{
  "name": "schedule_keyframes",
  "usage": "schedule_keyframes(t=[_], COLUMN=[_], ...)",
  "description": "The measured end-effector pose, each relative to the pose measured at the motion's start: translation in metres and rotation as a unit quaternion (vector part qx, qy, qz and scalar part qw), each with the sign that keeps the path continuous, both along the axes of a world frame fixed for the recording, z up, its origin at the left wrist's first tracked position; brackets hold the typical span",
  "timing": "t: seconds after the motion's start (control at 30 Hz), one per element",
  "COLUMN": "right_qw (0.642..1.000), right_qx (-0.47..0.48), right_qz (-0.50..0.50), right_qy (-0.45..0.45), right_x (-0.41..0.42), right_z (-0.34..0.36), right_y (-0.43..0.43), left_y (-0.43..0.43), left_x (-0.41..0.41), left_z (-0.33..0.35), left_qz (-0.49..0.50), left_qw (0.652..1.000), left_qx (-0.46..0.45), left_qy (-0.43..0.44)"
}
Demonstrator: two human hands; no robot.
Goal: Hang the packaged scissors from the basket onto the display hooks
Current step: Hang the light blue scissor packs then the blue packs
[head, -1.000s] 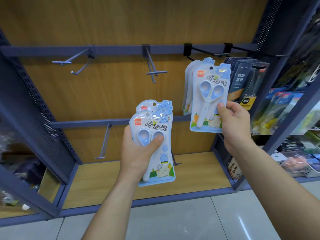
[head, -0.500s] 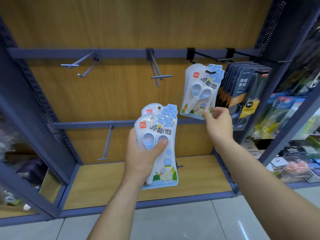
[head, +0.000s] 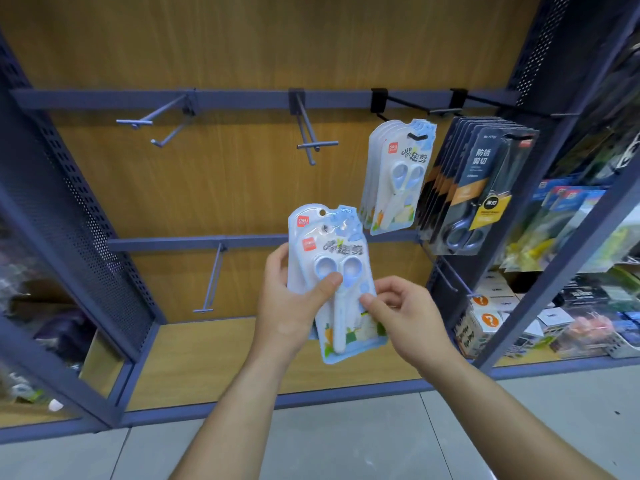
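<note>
My left hand [head: 294, 306] grips two light-blue scissors packs [head: 341, 268], stacked and upright, thumb across the front pack's handles. My right hand [head: 403, 311] pinches the front pack's right edge near its middle. Several matching blue packs [head: 394, 174] hang from a black hook [head: 401, 105] on the upper rail, right of centre. Two bare grey hooks, a left hook [head: 162, 116] and a middle hook [head: 308, 133], stick out from the same rail. The basket is out of view.
Dark scissors packs [head: 485, 188] hang on the hook to the right. A lower rail carries a bare hook [head: 213, 278]. Below is a wooden shelf [head: 214, 362]. Perforated side panels frame the bay; boxed goods [head: 491, 317] fill the right-hand shelf.
My right hand let go of the pack now hanging on the black hook and dropped down to pinch the front pack in my left hand. My left hand rose slightly.
</note>
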State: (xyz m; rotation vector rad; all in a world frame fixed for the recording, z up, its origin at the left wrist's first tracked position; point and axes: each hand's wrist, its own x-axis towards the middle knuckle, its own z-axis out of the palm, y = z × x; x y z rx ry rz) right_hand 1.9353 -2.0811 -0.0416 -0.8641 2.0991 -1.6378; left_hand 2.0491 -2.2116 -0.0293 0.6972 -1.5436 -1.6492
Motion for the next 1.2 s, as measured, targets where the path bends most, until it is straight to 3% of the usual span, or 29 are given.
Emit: schedule_keyframes(t=[0.27, 0.8, 1.07, 1.2], right_qw=[0.983, 0.971, 0.971, 0.973], right_qx=[-0.133, -0.156, -0.138, -0.085], right_qz=[-0.123, -0.179, -0.193, -0.215], right_qy=[-0.021, -0.009, -0.003, 0.007], right_x=[-0.039, -0.081, -0.081, -0.100], right_z=[0.030, 0.056, 0.054, 0.054], right_y=[0.010, -0.003, -0.008, -0.036], left_y=[-0.011, -0.008, -0.009, -0.008], left_x=[0.005, 0.004, 0.006, 0.005], left_z=[-0.003, 0.000, 0.001, 0.000], left_qz=[0.009, -0.002, -0.006, -0.003], left_qw=[1.000, 1.000, 1.000, 1.000], left_qx=[-0.010, -0.015, -0.012, -0.012], left_qy=[-0.009, -0.007, 0.004, 0.007])
